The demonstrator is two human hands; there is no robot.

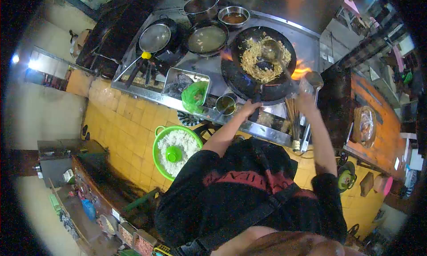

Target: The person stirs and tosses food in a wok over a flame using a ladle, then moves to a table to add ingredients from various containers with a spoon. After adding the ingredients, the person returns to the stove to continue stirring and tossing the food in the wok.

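Observation:
A large black wok (231, 78) sits over the burner, with flames showing along its right side. Cooked noodles or fried rice (253, 62) lie in a ring inside it. My left hand (251, 108) is closed around the wok's handle (257, 97) at the front. A ladle (270, 51) rests its bowl in the food, and its long handle runs down to my right hand (305, 100), closed on its end and slightly blurred. Beside that hand stand a bamboo wok brush (292, 118) and a round metal cup or scoop (314, 80).
Behind the wok are a pan of cloudy liquid (207, 39), a deep pot (200, 6) and a steel bowl of brown sauce (234, 17). A strainer (155, 38) lies further left. A green tub of white rice (161, 142) stands below the stove edge. An orange table (373, 122) is at right.

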